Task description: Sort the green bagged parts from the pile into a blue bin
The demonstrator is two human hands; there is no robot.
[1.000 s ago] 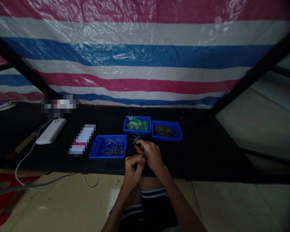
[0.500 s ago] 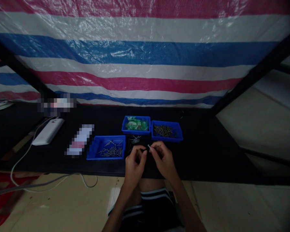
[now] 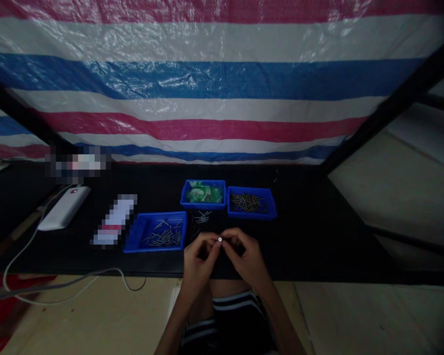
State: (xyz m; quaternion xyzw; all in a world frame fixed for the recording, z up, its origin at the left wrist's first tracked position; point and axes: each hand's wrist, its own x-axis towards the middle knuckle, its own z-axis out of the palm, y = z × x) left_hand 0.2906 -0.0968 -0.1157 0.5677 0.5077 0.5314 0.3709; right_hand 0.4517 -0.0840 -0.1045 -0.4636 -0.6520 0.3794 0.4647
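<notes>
My left hand [image 3: 199,256] and my right hand [image 3: 247,254] meet over the table's front edge, both in a pinch. Where their fingertips come together sits a small screw [image 3: 219,239], its pale round head with a dark cross mark facing up. Fingers hide its shank. Beyond my hands a few thin silver screws or pins [image 3: 203,217] lie loose on the black table. To the left, a blue bin [image 3: 129,242] contains many slim silver pieces. Farther back, a second blue bin [image 3: 185,203] has green-and-clear packets in it, and a third blue bin [image 3: 251,215] contains brassy, dark screws.
A white power bank-like box [image 3: 64,207] with a cable [image 3: 8,266] lies on the left of the black table [image 3: 311,236]. Nearby is a blurred-out phone-shaped object [image 3: 115,219]. Behind rises a striped plastic sheet [image 3: 222,81] between dark frame bars.
My hands have come together and lowered slightly. The screw, earlier pinched at my right fingertips, now sits between both hands with its head turned up. The view has shifted a little.
</notes>
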